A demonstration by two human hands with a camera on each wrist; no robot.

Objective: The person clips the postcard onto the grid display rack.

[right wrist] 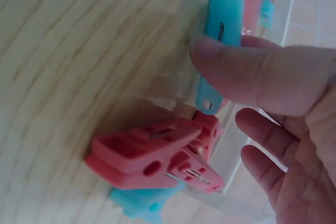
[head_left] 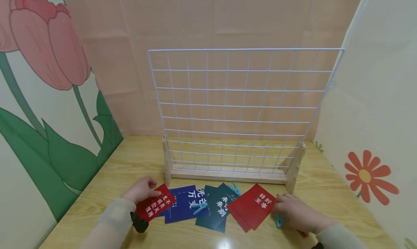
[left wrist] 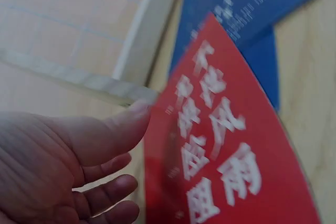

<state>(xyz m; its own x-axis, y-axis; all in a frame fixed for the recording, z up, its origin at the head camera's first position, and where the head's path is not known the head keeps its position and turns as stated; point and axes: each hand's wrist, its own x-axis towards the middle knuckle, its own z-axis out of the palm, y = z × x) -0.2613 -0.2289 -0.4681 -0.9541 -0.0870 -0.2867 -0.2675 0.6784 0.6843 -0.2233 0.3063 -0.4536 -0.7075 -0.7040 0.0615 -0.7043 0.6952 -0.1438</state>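
In the head view my left hand [head_left: 140,190] pinches a red card [head_left: 156,205] with white characters by its edge. The left wrist view shows the thumb at that card's edge, with the card standing tilted above a blue card [left wrist: 231,11]. My right hand [head_left: 298,212] is at the right, just beside two overlapping red cards [head_left: 251,207]. Between its thumb and forefinger it pinches a light-blue clothespin [right wrist: 226,11]. Below that hand, in the right wrist view, lie red clothespins [right wrist: 142,153] with another blue clothespin [right wrist: 147,200] partly under them.
A white wire grid [head_left: 241,97] stands upright in a wooden base [head_left: 228,174] behind the cards. Blue cards [head_left: 182,205] and dark green cards [head_left: 215,209] lie between the hands. One blue clothespin [head_left: 199,207] rests on the cards, another [head_left: 235,188] behind them.
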